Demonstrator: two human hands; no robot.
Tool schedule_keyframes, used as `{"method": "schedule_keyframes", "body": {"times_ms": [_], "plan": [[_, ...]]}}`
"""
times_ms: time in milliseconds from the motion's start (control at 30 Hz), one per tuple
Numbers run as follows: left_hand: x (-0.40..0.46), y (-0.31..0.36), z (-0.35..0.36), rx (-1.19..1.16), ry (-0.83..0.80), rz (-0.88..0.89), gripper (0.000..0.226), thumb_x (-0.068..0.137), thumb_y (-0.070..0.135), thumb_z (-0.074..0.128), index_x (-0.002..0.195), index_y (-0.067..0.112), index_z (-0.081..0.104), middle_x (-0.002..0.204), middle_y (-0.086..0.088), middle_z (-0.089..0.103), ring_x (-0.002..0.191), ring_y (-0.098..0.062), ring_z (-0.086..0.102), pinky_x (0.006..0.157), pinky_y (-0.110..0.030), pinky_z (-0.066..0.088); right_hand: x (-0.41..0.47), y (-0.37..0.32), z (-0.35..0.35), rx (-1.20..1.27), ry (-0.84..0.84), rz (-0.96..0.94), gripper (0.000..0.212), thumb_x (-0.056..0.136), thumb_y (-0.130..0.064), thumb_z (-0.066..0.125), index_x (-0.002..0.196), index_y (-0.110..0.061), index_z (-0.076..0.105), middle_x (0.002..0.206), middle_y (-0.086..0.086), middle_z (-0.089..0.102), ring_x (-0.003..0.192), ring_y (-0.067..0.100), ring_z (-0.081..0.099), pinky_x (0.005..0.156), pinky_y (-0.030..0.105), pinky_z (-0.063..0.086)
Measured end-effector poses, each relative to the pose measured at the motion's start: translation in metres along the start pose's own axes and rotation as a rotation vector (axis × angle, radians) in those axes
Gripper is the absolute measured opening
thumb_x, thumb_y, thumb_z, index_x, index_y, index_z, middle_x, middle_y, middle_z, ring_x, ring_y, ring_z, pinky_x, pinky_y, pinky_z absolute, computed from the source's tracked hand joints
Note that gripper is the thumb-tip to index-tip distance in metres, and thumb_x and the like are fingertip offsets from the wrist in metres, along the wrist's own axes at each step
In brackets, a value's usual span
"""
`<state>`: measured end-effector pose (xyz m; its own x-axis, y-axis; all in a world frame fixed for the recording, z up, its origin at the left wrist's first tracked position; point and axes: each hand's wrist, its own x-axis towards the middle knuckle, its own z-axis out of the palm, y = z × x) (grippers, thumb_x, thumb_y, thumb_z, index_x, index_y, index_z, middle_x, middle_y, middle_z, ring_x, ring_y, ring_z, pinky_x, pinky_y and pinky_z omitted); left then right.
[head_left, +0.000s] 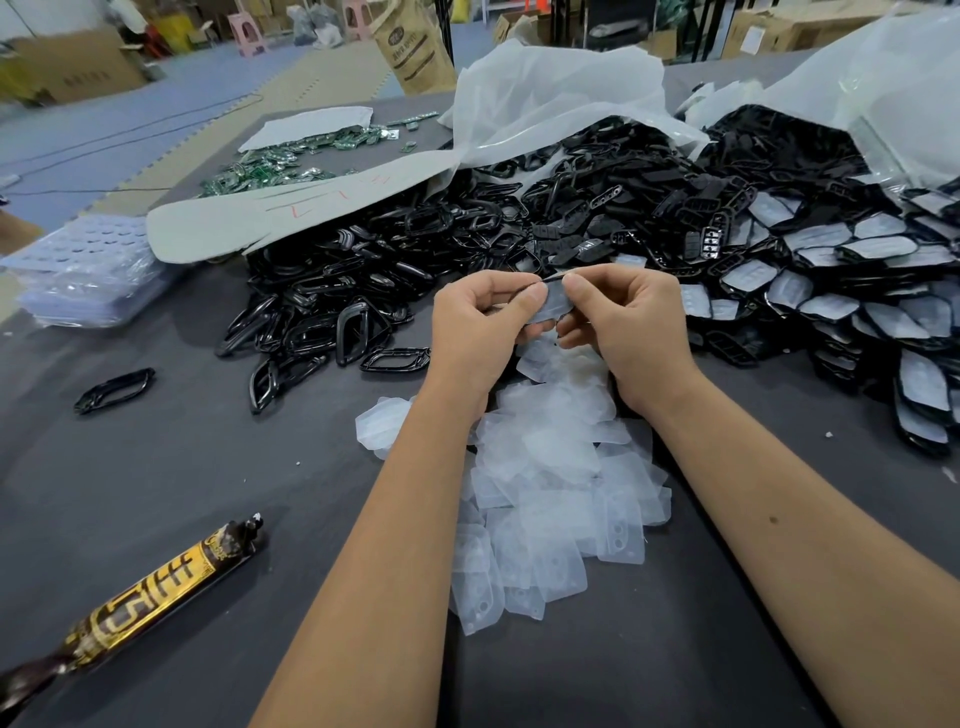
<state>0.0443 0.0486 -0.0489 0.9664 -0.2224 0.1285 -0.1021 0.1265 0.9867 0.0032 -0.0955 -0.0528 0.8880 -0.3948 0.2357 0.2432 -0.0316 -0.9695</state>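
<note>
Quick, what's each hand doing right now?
Left hand: pinches the translucent pad.
Right hand: pinches the same pad.

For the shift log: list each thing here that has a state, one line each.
left hand: pinches the held pad
right hand: pinches the same pad
held pad: lifted above the table
loose pads: heaped, unfitted
black frames: spilled in a pile
padded shells: stacked, pads fitted
plastic bags: open
folding fan: closed, lying flat

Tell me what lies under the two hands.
A heap of translucent white rubber pads on the dark grey table. The left hand and right hand hide its far end.
</note>
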Motion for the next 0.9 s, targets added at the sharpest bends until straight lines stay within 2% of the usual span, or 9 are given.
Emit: {"method": "schedule_keyframes", "body": {"times_ms": [100,267,433,667,800,900], "plan": [[-0.0004,-0.0009,-0.0008,0.021,-0.005,0.007,0.019,0.090,-0.004,0.074,0.094,0.014,0.075,0.084,-0.005,0.079,0.075,-0.022,0.077,0.067,-0.022,0.059,-0.0008,0.0031,0.0013,-0.105,0.032,-0.042,0.010,0.099,-0.010,0.069,0.092,-0.006,0.075,0.061,0.006,0.070,0.051,0.020,0.068,0.047,0.028,0.055],[-0.0002,-0.0014,-0.0010,0.003,0.019,0.007,0.016,0.090,-0.006,0.074,0.094,0.010,0.074,0.085,-0.007,0.077,0.073,-0.023,0.077,0.065,-0.023,0.059,-0.0013,0.0043,0.0028,-0.165,-0.001,-0.087,0.012,0.100,-0.016,0.069,0.093,-0.008,0.074,0.065,0.009,0.071,0.051,0.022,0.068,0.044,0.029,0.053],[-0.0004,-0.0008,-0.0019,-0.009,-0.003,0.020,0.017,0.090,-0.004,0.074,0.091,0.012,0.075,0.082,-0.004,0.078,0.075,-0.018,0.076,0.066,-0.022,0.058,-0.0003,0.0060,0.0022,-0.155,-0.034,-0.076,0.002,0.094,-0.008,0.073,0.092,-0.008,0.073,0.065,0.003,0.071,0.052,0.018,0.067,0.045,0.028,0.053],[0.0015,-0.0009,-0.0020,0.050,-0.002,0.021,0.021,0.089,-0.005,0.073,0.087,0.016,0.075,0.082,-0.007,0.077,0.075,-0.017,0.073,0.063,-0.023,0.057,0.0011,0.0041,0.0016,-0.075,-0.045,0.008,0.013,0.097,-0.003,0.066,0.087,-0.007,0.072,0.064,0.005,0.070,0.052,0.019,0.066,0.044,0.027,0.052],[0.0026,-0.0016,-0.0031,0.063,0.023,0.004,0.020,0.088,-0.006,0.073,0.086,0.014,0.076,0.092,-0.020,0.076,0.078,-0.026,0.073,0.066,-0.026,0.059,-0.0003,0.0034,0.0034,-0.105,-0.055,0.009,0.021,0.102,-0.001,0.058,0.086,-0.004,0.071,0.061,0.006,0.068,0.051,0.019,0.066,0.045,0.029,0.054],[0.0025,-0.0015,-0.0045,0.038,0.033,0.006,0.020,0.089,-0.006,0.073,0.087,0.013,0.076,0.089,-0.014,0.077,0.079,-0.026,0.074,0.066,-0.026,0.059,-0.0022,0.0026,0.0046,-0.163,-0.074,-0.042,0.018,0.102,-0.006,0.060,0.089,-0.007,0.072,0.064,0.009,0.070,0.053,0.022,0.069,0.046,0.031,0.056]]}}
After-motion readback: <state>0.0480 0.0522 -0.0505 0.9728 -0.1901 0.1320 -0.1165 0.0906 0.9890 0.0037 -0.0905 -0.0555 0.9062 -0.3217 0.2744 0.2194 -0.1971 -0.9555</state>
